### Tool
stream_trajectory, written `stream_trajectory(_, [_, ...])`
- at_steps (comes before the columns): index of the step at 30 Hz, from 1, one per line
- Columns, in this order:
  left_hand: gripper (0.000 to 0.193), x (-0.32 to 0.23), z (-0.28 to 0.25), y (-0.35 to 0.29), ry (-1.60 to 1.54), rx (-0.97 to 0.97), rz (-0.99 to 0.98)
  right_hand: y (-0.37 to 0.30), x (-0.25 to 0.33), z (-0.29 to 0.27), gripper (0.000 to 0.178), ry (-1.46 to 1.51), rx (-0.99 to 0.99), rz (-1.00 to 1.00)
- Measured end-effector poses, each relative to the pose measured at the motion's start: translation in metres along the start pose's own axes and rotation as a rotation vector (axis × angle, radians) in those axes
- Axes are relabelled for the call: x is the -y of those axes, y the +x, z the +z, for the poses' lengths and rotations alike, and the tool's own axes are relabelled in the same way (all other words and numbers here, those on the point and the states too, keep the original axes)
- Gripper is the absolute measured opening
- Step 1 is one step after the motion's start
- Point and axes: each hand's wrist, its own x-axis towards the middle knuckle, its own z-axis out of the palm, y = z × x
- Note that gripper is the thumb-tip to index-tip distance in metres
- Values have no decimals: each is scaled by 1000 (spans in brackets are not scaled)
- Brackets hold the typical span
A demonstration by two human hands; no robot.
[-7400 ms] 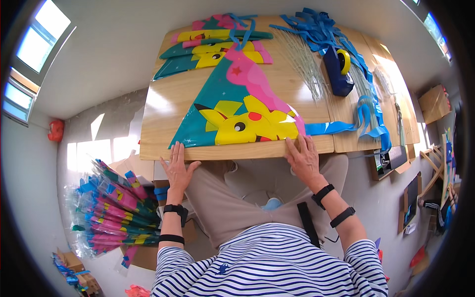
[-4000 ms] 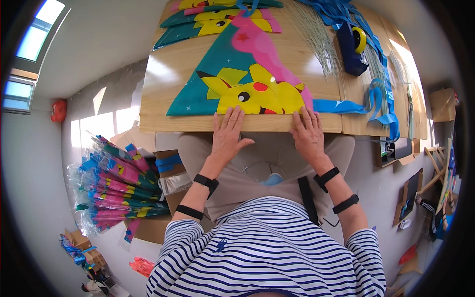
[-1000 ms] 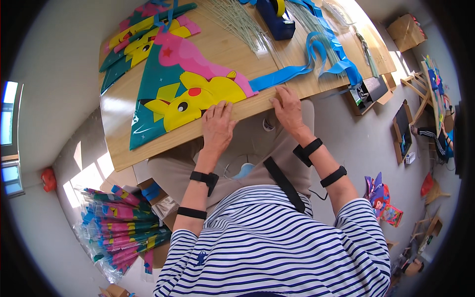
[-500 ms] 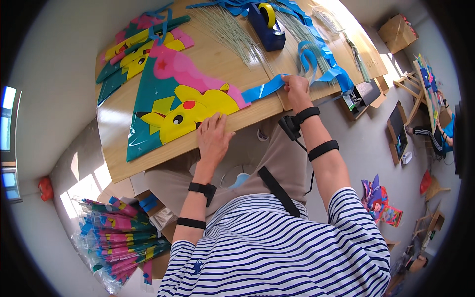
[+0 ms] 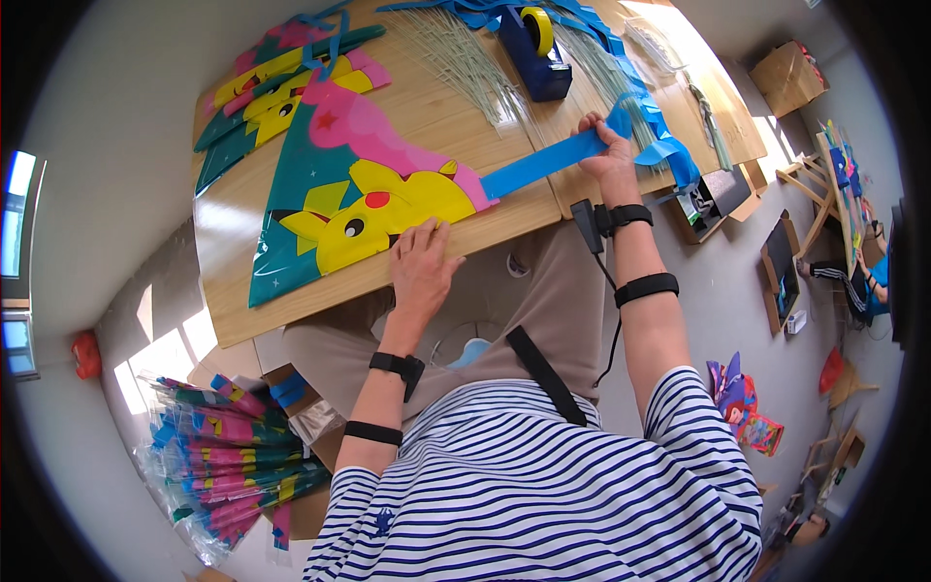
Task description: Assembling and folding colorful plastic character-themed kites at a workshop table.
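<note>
A folded kite point(image 5: 344, 165) of teal, pink and yellow film with a cartoon face lies along the near edge of the table. My left hand point(image 5: 424, 272) rests on its near edge, fingers stretched out and pressing the film down. From the kite's pink right end a blue ribbon point(image 5: 543, 163) runs straight and flat to the right. My right hand point(image 5: 607, 160) has its fingers closed round this ribbon, and a loop of it stands up beyond the hand. More kites point(image 5: 281, 102) with blue ribbons are piled at the table's far left.
A blue tape dispenser point(image 5: 535, 58) with yellow tape stands at the back of the table point(image 5: 475, 145), between bundles of thin rods point(image 5: 461, 63). Packed kites point(image 5: 228, 446) fill the lower left. Open boxes point(image 5: 713, 209) stand at the right, where another person point(image 5: 863, 276) sits farther off.
My right hand has moved right and away from me along the ribbon, which is now straighter and tauter. My left hand stays on the kite.
</note>
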Motion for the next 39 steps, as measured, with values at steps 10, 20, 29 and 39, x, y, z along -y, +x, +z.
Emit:
stream_trajectory(10, [60,1,-1,-4,-14,-31,2,-15,215,43,30,-118,-55,-436])
stream_trajectory(20, [66,8,6,-5,-44,-93,-9,-141,37,198,40,-947,629,-751])
stream_trajectory(29, [88,-13,2,19,-1034,-397,-426,-243,-275,144,13,-1756,1282,-1126])
stream_trajectory(39, [63,81,4,-2,-2078,-678,-767,-255,-286,89,40,-1619,1419,-1154])
